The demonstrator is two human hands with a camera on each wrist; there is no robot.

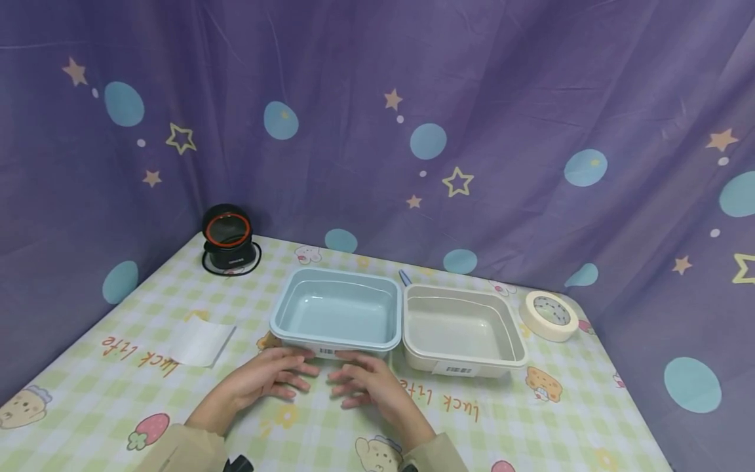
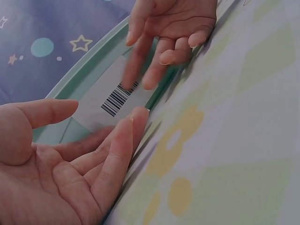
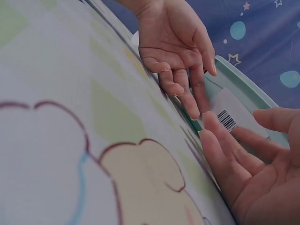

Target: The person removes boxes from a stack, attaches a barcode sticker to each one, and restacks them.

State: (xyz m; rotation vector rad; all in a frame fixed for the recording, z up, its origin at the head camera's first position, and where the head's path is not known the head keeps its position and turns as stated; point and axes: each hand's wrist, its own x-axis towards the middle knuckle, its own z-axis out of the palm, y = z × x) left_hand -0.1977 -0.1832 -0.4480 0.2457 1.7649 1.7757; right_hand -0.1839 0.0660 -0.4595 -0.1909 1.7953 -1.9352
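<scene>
A light blue plastic bin (image 1: pixel 339 314) sits in the middle of the table, its inside bare. Just in front of its near wall is my left hand (image 1: pixel 268 377), fingers loosely bent and apart. Facing it from the other side, my right hand (image 1: pixel 377 387) has its fingers similarly relaxed. Both hold nothing, and a small gap separates their fingertips. In the left wrist view a white barcode label (image 2: pixel 96 101) shows on the bin's wall behind the fingers. Whether any fingertip touches that wall, I cannot tell.
Right beside the blue bin stands a beige bin (image 1: pixel 457 328) with a barcode label. A tape roll (image 1: pixel 550 316) lies further right. Behind the bins pokes a blue pointed object (image 1: pixel 404 278). At left are white paper (image 1: pixel 202 341) and a black round-headed device (image 1: pixel 229 239) with a cable.
</scene>
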